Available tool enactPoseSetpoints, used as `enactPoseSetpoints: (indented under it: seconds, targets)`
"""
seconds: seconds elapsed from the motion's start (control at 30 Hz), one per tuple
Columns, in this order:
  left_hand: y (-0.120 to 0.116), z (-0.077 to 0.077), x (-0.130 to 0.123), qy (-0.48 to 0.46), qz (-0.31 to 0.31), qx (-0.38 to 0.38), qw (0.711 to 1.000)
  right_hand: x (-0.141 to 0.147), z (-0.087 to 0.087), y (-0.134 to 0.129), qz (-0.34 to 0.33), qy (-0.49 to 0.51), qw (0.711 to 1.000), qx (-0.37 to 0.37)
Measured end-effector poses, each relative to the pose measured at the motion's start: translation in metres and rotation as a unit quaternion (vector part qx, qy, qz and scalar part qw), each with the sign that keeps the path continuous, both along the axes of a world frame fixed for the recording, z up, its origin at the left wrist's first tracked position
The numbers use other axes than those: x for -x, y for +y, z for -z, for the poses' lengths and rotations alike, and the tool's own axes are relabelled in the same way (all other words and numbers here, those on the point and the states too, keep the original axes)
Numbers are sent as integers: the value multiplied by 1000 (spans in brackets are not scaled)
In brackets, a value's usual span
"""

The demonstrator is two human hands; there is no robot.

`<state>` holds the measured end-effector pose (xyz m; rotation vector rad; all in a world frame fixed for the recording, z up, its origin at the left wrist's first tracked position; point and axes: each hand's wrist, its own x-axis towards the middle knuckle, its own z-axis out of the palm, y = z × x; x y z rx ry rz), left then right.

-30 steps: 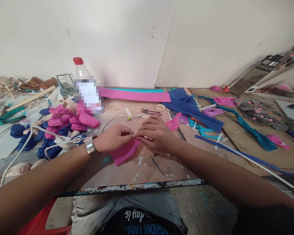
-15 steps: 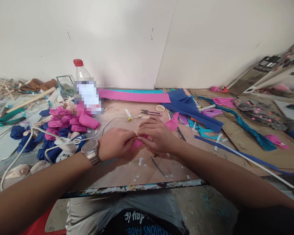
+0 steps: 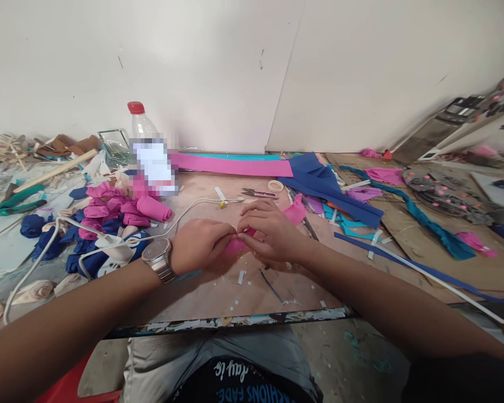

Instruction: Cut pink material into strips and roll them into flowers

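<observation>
Over the middle of the table, my left hand and my right hand meet fingertip to fingertip, both closed in a pinch. Between them is a pink fabric strip, mostly hidden by my fingers. A loose pink end sticks out past the back of my right hand, probably part of the same strip. My left wrist wears a metal watch. Just beyond my right hand lie pink thread snips and a cream ring of tape.
Rolled pink fabric flowers and dark blue ones pile up at left beside a white power plug and cable. A bottle stands behind a blurred phone. Pink and navy strips lie at the back, pliers far left.
The hands keep the same pinch on the pink strip, with hardly any movement. The whole view has shifted very slightly.
</observation>
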<state>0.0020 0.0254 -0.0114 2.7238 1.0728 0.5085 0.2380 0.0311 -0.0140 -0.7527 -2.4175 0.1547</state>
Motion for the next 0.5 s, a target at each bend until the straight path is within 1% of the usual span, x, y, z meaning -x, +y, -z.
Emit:
enactPoseSetpoints:
  seconds: [0.23, 0.33, 0.5]
  targets:
    - [0, -6, 1, -56, -2, 76, 996, 1, -3, 2, 2, -10, 1000, -14]
    - [2, -6, 1, -62, 5, 89, 994, 0, -4, 1, 7, -14, 1000, -27]
    - [3, -5, 2, -68, 12, 98, 993, 0, -6, -4, 34, -19, 997, -67]
